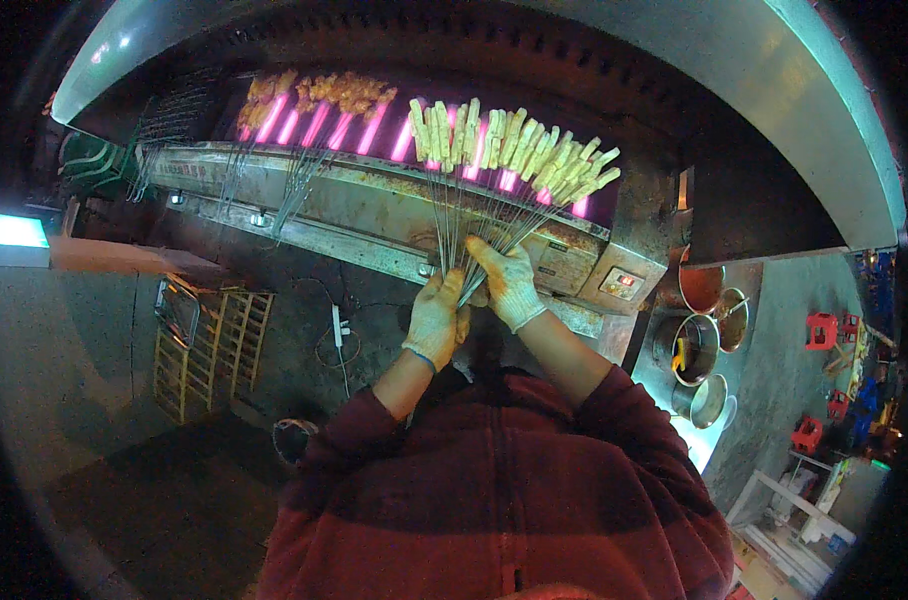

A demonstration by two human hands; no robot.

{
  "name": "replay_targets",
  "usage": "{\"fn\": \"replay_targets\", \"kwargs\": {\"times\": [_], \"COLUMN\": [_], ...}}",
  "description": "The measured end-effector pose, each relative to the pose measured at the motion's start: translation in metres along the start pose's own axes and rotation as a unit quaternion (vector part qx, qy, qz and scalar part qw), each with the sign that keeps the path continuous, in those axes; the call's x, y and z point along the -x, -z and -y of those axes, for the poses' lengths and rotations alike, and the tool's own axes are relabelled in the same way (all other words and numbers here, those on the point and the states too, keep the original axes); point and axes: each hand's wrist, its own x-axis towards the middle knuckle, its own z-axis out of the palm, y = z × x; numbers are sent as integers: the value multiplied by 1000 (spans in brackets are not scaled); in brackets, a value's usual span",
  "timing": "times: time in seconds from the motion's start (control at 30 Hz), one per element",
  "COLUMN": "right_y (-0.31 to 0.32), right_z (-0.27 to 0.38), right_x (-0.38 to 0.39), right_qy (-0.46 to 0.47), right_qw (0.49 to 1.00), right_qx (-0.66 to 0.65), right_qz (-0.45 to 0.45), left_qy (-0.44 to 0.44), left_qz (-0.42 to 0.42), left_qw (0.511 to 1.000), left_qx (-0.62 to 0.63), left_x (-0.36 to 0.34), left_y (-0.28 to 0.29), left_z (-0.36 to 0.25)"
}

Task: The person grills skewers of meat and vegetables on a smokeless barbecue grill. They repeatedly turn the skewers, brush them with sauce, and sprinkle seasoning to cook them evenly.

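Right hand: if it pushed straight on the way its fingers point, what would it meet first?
Most likely the sticks fanned just beyond the right hand's upper fingertip; depth is unclear, so it might pass over or under them.

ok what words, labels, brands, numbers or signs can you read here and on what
None can be read.
Pale panel around the red switch on the grill front: any marks too small.
Plate left of it: too small and blurred.
Glowing box at far left: washed out.
Pale-topped skewers: no lettering visible.
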Motion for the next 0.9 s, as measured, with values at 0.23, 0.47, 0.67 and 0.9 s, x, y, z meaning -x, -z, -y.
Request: {"fn": "replay_targets", "kwargs": {"times": [0.23, 0.47, 0.67, 0.9], "right_y": [4, 2, 4, 4], "right_z": [1, 4, 2, -1], "right_x": [-3, -1, -4, -5], "right_qy": [63, 10, -12, -1], "right_qw": [996, 982, 985, 980], "right_qx": [-1, -125, -95, -113], "right_qz": [71, 138, 145, 164], "left_qy": [50, 92, 98, 124], "left_qz": [63, 118, 110, 150], "left_qw": [996, 987, 988, 979], "left_qx": [-34, 64, 49, 56], "left_x": [-8, -1, -3, -4], "left_y": [4, 4, 9, 12], "left_z": [7, -6, -4, -7]}}
